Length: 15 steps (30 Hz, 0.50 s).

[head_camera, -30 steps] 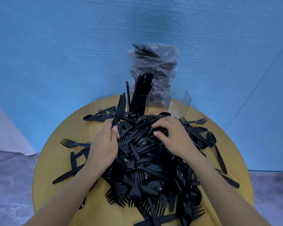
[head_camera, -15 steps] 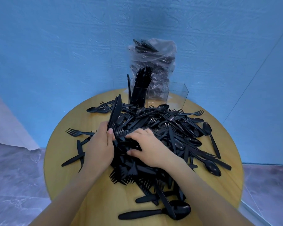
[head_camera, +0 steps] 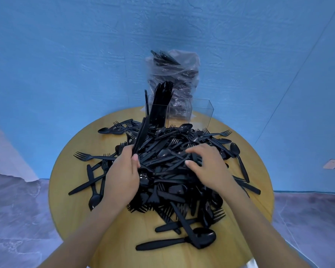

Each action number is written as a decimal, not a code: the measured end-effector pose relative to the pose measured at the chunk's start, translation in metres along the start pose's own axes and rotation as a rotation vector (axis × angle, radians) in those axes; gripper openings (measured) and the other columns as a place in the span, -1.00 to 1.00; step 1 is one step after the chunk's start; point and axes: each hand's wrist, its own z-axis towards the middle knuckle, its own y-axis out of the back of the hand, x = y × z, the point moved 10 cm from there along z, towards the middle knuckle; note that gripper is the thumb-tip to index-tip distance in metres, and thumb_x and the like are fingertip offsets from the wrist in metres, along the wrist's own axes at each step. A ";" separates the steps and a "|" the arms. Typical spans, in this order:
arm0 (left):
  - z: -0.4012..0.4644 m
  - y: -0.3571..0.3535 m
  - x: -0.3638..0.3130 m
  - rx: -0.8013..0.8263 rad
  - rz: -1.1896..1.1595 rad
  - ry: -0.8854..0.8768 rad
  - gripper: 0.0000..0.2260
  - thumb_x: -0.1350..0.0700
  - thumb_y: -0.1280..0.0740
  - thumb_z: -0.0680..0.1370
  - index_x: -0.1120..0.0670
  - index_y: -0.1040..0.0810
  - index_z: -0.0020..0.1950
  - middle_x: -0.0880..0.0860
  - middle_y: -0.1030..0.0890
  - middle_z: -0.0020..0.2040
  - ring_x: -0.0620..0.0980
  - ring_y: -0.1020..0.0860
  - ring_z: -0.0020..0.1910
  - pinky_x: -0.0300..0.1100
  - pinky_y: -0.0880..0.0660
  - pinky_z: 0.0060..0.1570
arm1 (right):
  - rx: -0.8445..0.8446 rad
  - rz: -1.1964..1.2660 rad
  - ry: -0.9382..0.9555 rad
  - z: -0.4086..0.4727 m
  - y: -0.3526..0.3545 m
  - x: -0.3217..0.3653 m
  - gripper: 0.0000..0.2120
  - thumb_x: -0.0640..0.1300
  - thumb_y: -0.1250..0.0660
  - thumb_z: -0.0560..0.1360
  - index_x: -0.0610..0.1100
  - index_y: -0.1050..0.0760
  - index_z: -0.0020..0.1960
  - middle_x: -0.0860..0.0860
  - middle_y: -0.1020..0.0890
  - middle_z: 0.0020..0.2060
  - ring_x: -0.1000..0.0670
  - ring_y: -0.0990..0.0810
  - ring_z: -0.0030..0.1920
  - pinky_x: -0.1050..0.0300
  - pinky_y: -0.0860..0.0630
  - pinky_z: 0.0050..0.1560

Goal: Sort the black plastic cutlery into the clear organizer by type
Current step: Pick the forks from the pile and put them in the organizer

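Right hand [head_camera: 207, 167] now out at 3 o'clock side of cutlery pile [head_camera: 174, 171], fingers spread loosely over top; half second ago it lay at pile centre, close beside left hand [head_camera: 124, 171]; second ago, up near 1 o'clock. Left hand's knives [head_camera: 141, 135] tip slightly more toward 12 o'clock. Camera view shifts: organizer [head_camera: 179, 113] and table [head_camera: 74, 182] sit differently in frame.

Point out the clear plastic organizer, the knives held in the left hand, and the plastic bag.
Clear plastic organizer [head_camera: 203, 111], head view, empty right compartment wall.
Knives [head_camera: 141, 135], head view, mid-blades.
Plastic bag [head_camera: 174, 74], head view, front.
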 end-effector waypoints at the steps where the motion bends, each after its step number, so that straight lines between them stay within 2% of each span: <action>1: 0.000 -0.002 -0.004 -0.007 0.011 -0.025 -0.86 0.12 -0.03 0.64 0.04 -0.37 0.04 -0.07 -0.44 -0.29 -0.13 -0.41 -0.33 -0.24 -0.21 -0.39 | 0.022 -0.026 -0.060 -0.004 -0.001 -0.015 -0.62 0.03 -0.28 0.54 0.01 -0.41 0.34 0.01 -0.41 0.30 -0.06 -0.26 0.35 0.06 -0.23 0.31; 4: -0.002 -0.007 -0.010 -0.013 0.056 -0.067 -0.76 0.12 -0.05 0.63 0.16 -0.43 0.17 -0.09 -0.45 -0.27 -0.13 -0.41 -0.29 -0.17 -0.25 -0.31 | 0.102 -0.107 -0.141 -0.017 -0.012 -0.041 -0.50 0.13 -0.26 0.52 0.04 -0.30 0.42 0.01 -0.33 0.34 -0.12 -0.22 0.35 0.00 -0.23 0.32; 6: -0.004 -0.009 -0.012 -0.004 0.083 -0.084 -0.74 0.13 -0.06 0.64 0.17 -0.44 0.22 -0.07 -0.48 -0.26 -0.08 -0.44 -0.26 -0.15 -0.29 -0.27 | 0.112 -0.086 -0.132 -0.023 -0.017 -0.044 -0.49 0.13 -0.26 0.53 0.03 -0.28 0.43 0.02 -0.32 0.35 -0.11 -0.22 0.36 0.02 -0.23 0.33; 8: -0.006 -0.010 -0.014 0.005 0.092 -0.089 -0.72 0.14 -0.07 0.64 0.18 -0.44 0.27 -0.05 -0.51 -0.24 -0.05 -0.46 -0.23 -0.13 -0.32 -0.25 | 0.035 0.037 -0.080 -0.026 -0.011 -0.039 -0.54 0.05 -0.26 0.55 -0.02 -0.31 0.42 0.03 -0.38 0.33 -0.01 -0.30 0.33 0.14 -0.25 0.29; 11: -0.008 -0.009 -0.016 0.010 0.091 -0.088 -0.72 0.14 -0.07 0.64 0.18 -0.43 0.28 -0.06 -0.51 -0.23 -0.04 -0.48 -0.21 -0.13 -0.34 -0.24 | -0.188 0.174 -0.077 -0.032 0.020 -0.044 -0.67 -0.11 -0.25 0.57 -0.09 -0.43 0.33 0.03 -0.53 0.19 0.16 -0.42 0.11 0.33 -0.29 0.11; 13: -0.007 -0.009 -0.022 0.008 0.084 -0.094 -0.72 0.14 -0.06 0.64 0.16 -0.42 0.29 -0.08 -0.49 -0.23 -0.04 -0.46 -0.21 -0.13 -0.31 -0.26 | -0.258 0.149 -0.149 -0.040 0.035 -0.065 -0.74 -0.19 -0.26 0.57 -0.13 -0.50 0.25 0.00 -0.57 0.13 0.14 -0.45 0.04 0.35 -0.28 0.03; 15: -0.005 -0.011 -0.029 0.009 0.072 -0.102 -0.72 0.13 -0.05 0.64 0.13 -0.41 0.30 -0.11 -0.47 -0.24 -0.05 -0.45 -0.20 -0.14 -0.29 -0.27 | -0.234 0.066 -0.214 -0.046 0.039 -0.087 -0.80 -0.21 -0.28 0.56 -0.14 -0.54 0.16 -0.03 -0.58 0.09 0.07 -0.48 0.02 0.32 -0.27 -0.05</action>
